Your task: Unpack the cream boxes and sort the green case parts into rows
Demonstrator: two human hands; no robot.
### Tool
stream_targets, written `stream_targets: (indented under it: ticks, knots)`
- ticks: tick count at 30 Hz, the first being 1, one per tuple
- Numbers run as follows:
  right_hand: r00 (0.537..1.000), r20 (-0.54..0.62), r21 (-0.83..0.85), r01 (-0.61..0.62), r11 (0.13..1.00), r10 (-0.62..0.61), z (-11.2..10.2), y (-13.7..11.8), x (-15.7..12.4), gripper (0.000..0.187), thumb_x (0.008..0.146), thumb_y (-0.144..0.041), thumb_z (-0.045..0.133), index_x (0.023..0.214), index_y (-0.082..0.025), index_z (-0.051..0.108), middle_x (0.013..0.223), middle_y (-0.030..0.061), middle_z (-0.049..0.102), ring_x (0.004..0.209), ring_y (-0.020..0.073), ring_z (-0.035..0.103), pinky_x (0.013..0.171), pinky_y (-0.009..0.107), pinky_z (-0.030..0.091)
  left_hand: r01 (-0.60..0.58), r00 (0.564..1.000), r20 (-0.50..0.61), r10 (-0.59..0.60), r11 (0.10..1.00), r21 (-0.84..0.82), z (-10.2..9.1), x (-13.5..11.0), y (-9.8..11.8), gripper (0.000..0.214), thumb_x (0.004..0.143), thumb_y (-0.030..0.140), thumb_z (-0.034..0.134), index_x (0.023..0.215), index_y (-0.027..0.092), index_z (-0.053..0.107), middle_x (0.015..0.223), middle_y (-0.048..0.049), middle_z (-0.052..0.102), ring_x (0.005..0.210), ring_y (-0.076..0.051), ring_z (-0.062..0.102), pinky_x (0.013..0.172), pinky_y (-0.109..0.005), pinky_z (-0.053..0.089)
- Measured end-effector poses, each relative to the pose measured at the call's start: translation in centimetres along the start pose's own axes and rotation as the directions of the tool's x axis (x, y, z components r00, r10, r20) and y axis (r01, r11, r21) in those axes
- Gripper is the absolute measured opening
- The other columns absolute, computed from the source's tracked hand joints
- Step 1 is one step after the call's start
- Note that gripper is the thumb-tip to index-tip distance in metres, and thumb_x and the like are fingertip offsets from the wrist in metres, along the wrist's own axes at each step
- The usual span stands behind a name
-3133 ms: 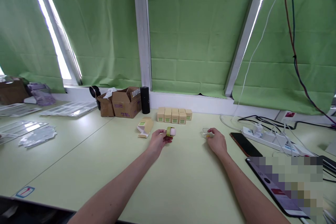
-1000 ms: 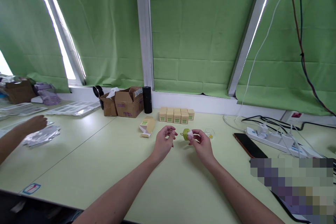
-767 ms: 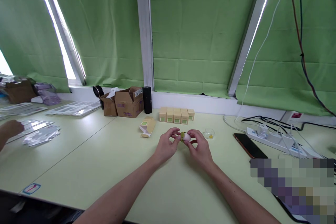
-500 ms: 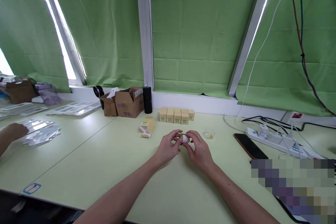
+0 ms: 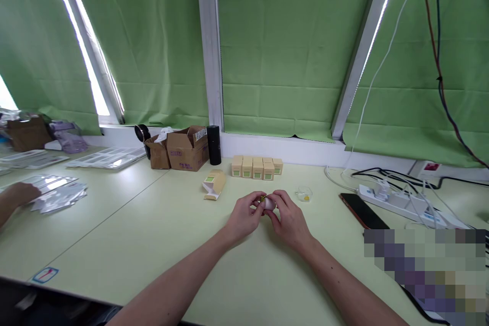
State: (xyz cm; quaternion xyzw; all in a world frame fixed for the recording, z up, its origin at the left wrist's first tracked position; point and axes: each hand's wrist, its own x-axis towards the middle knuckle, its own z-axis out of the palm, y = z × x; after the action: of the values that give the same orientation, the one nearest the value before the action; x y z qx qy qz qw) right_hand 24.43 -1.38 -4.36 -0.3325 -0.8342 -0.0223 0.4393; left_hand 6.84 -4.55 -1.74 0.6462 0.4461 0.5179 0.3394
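Between my two hands is a small, rounded white object (image 5: 269, 204) with a yellow-green piece at its left side; its exact kind does not show. My left hand (image 5: 246, 214) pinches it from the left, at the yellow-green part. From the right, the fingers and thumb of my right hand (image 5: 287, 215) close on the white body. Fingers hide much of it. An opened small carton (image 5: 216, 183) lies beyond my left hand. To the right of my right hand sits a clear plastic piece (image 5: 304, 194) with a yellow spot.
Several small tan boxes (image 5: 257, 168) stand in rows behind my hands. Farther back are cardboard boxes (image 5: 187, 148) and a black cylinder (image 5: 214, 145). A phone (image 5: 362, 210) and a power strip (image 5: 401, 206) lie right. Another person's hand (image 5: 23, 192) touches plastic sleeves (image 5: 63, 196) at left.
Both hands keep their hold on the small white object. My right fingers have shifted slightly leftward over it, and the view has moved very slightly.
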Motion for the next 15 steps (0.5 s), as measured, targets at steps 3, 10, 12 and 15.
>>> stream_targets:
  ticks: [3, 10, 12, 15]
  knots:
    - [1.0, 0.001, -0.008, 0.009, 1.0, -0.009, 0.03, 0.02, 0.09, 0.027, 0.099, -0.021, 0.051, 0.125, -0.024, 0.055, 0.114, 0.011, 0.063, 0.086, 0.0235, 0.068, 0.061, 0.035, 0.057, -0.014, 1.0, -0.009, 0.014, 1.0, 0.023, 0.04, -0.03, 0.17, 0.025, 0.091, 0.026, 0.063, 0.113, 0.022, 0.074, 0.11, -0.0099, 0.074, 0.093, -0.022, 0.068, 0.08, -0.032, 0.062]
    - [1.0, 0.007, -0.002, 0.031, 1.0, -0.031, 0.19, -0.33, 0.45, 0.025, 0.101, -0.018, 0.045, 0.124, -0.023, 0.053, 0.113, 0.0118, 0.062, 0.091, 0.0249, 0.066, 0.067, 0.037, 0.058, 0.02, 1.0, -0.003, -0.02, 0.998, 0.066, 0.0, 0.22, 0.47, 0.021, 0.091, 0.025, 0.061, 0.107, 0.023, 0.074, 0.103, -0.0073, 0.075, 0.087, -0.021, 0.071, 0.078, -0.031, 0.061]
    - [1.0, 0.005, 0.006, 0.025, 1.0, -0.025, 0.29, -0.52, 0.6, 0.025, 0.101, -0.017, 0.044, 0.124, -0.023, 0.053, 0.113, 0.012, 0.061, 0.093, 0.0253, 0.066, 0.07, 0.038, 0.059, 0.019, 1.0, -0.007, -0.019, 0.996, 0.088, -0.03, 0.31, 0.45, 0.021, 0.092, 0.026, 0.059, 0.107, 0.023, 0.074, 0.101, -0.0071, 0.076, 0.085, -0.021, 0.071, 0.077, -0.031, 0.061]
    - [1.0, 0.008, 0.007, 0.013, 1.0, -0.013, 0.43, -0.8, 0.83, 0.025, 0.101, -0.017, 0.043, 0.123, -0.022, 0.052, 0.113, 0.0122, 0.061, 0.094, 0.0254, 0.065, 0.07, 0.038, 0.058, 0.031, 1.0, -0.008, -0.03, 0.993, 0.111, 0.01, 0.4, 0.38, 0.024, 0.096, 0.03, 0.054, 0.109, 0.022, 0.073, 0.097, -0.0069, 0.076, 0.085, -0.021, 0.072, 0.076, -0.031, 0.061]
